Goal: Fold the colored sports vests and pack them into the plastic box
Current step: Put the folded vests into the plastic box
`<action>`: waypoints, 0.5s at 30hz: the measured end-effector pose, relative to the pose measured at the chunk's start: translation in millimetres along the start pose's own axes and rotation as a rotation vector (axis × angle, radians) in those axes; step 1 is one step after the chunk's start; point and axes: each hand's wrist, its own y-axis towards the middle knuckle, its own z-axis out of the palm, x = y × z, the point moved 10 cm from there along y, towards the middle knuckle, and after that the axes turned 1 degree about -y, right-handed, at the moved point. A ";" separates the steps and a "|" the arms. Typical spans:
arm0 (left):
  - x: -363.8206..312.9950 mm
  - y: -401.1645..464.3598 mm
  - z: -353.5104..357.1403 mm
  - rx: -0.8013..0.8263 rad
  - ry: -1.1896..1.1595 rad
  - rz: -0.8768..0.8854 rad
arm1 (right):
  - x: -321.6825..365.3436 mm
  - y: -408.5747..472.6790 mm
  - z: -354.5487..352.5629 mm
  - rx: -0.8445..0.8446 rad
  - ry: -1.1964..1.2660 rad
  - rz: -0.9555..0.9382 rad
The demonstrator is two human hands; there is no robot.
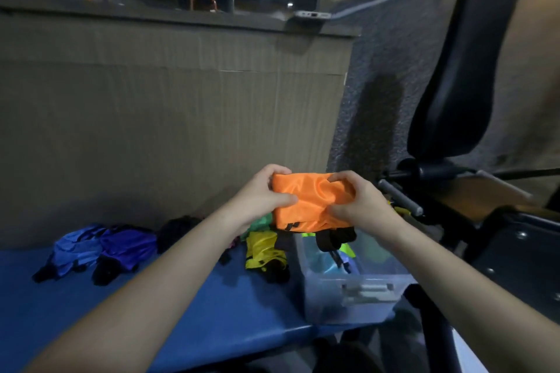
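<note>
Head view shows my left hand (263, 194) and right hand (360, 206) gripping one orange vest (309, 203), folded to a compact packet. Each hand has fingers curled over the top edge and thumb pressed on the near face. I hold the packet in the air, above the far end of the plastic box (348, 291), not touching it. A black strap hangs from its underside toward the box.

Status, as I judge it: folding of the orange vest is complete or nearly so; placing it in the box is not yet done. The box stands at the right end of the blue padded bench (151, 312) and already holds fabric in teal and lime tones; I cannot count those pieces through the clouded wall.

Remaining on the bench, unfolded:
- one light blue vest (74, 251)
- one purple vest (127, 247), touching the light blue one
- one yellow vest (263, 251), just beside the box
- one green vest (259, 221), partly hidden behind my left wrist
- one dark bundle (177, 232), colour unclear

Count: one vest in hand, at least four, possibly five, still to fold.
</note>
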 end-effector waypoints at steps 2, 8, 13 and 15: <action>-1.0 17.0 21.6 0.026 -0.001 -0.002 | -18.1 7.1 -15.3 -0.025 -0.028 0.029; 11.8 66.1 70.5 0.064 0.036 -0.022 | -65.0 31.9 -40.9 -0.056 -0.073 0.090; 26.7 98.0 88.4 0.094 0.093 -0.047 | -91.2 56.0 -42.3 -0.040 -0.105 0.119; 35.2 107.7 90.4 0.097 0.134 -0.071 | -99.7 66.6 -37.0 -0.021 -0.107 0.133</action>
